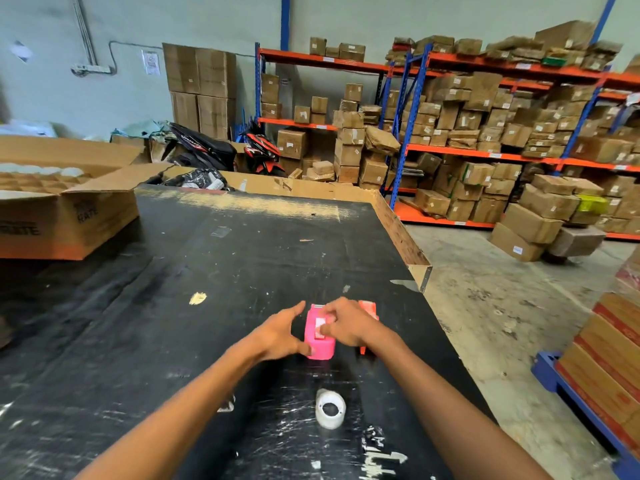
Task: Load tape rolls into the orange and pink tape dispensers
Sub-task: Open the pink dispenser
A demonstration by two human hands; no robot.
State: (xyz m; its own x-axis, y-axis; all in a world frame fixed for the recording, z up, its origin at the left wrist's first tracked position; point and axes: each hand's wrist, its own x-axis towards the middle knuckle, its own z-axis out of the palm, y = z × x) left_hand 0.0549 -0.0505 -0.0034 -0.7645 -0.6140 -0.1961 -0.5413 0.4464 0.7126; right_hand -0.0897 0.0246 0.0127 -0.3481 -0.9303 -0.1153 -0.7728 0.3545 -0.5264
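A pink tape dispenser [320, 342] stands on the black table [214, 271] in front of me. My left hand [277, 336] cups its left side, thumb against its lower edge. My right hand [346, 325] rests on its top right, fingertips at the white opening on top. Just behind my right hand an orange tape dispenser [369, 308] shows partly; most of it is hidden. A white tape roll [330, 408] lies on the table nearer to me, apart from both hands.
A large open cardboard box [69, 216] sits at the table's left. The table's right edge [446, 341] drops to a concrete floor. Stacked cartons on a blue pallet [602, 372] stand at right. Shelves of boxes [485, 133] fill the background.
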